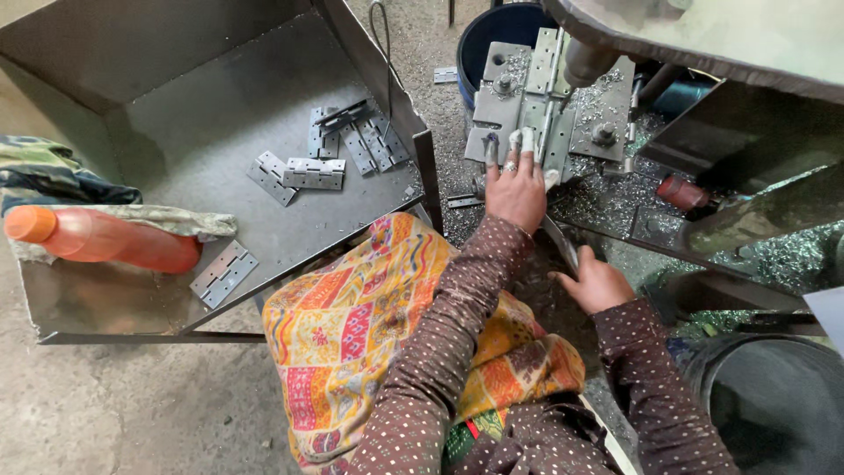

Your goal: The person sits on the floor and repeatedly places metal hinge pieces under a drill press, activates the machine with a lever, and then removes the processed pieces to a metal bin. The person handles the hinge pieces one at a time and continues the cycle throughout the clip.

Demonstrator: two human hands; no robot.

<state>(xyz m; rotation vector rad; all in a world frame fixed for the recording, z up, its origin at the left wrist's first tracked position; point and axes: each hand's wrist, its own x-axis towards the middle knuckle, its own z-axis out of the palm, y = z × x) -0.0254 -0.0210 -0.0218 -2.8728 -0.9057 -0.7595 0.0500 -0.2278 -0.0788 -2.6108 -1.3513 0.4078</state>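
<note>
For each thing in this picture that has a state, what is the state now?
Left hand: flat, fingers pressing the hinge on the machine.
Right hand: closed on a metal lever.
Hinge on the machine: open, under the spindle.
Orange bottle: lying down, capped.
Hinges in the tray: loose, opened flat.

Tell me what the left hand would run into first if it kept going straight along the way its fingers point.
The left hand points up-frame, fingertips already on the metal hinge lying on the machine's jig plate. Going on, it would likely meet the drill spindle above; depth is unclear.

Soft, even daylight; faint shadows inside metal tray (176, 132); sharp centre, wide-angle bending at edges, no glare.
</note>
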